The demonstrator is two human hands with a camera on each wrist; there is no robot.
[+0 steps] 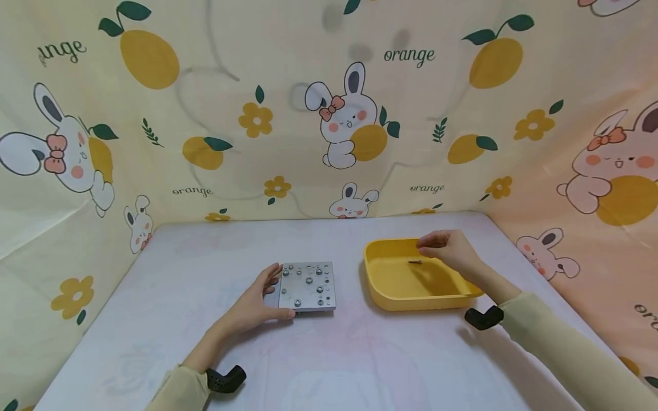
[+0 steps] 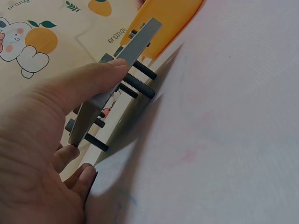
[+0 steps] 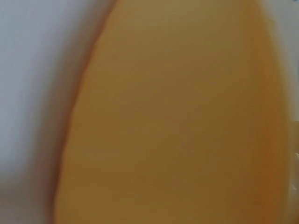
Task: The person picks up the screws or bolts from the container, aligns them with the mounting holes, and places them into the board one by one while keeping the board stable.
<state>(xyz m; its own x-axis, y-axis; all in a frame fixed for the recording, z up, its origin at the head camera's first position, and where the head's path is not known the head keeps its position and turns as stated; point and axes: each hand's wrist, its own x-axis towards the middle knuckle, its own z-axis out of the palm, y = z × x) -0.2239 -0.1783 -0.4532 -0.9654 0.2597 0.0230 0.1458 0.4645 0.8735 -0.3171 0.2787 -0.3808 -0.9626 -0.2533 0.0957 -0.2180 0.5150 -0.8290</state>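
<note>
My left hand (image 1: 257, 302) grips a square grey metal plate (image 1: 303, 282) along its left side, thumb at the front corner and fingers at the back. Several bolts of different sizes sit in the plate. In the left wrist view, their threaded shanks (image 2: 140, 86) stick out beneath the plate (image 2: 88, 114). My right hand (image 1: 452, 249) hovers over the yellow tray (image 1: 396, 304), its fingers loosely bent with nothing visible between them. A small dark screw (image 1: 415, 262) lies in the tray just below the fingertips. The right wrist view shows only the blurred tray wall (image 3: 168, 112).
The white-covered table (image 1: 339, 359) extends in front of the plate and tray. A printed curtain (image 1: 288, 154) with rabbits and oranges stands behind and at both sides. Black wrist devices sit at the left cuff (image 1: 226, 379) and right cuff (image 1: 484, 318).
</note>
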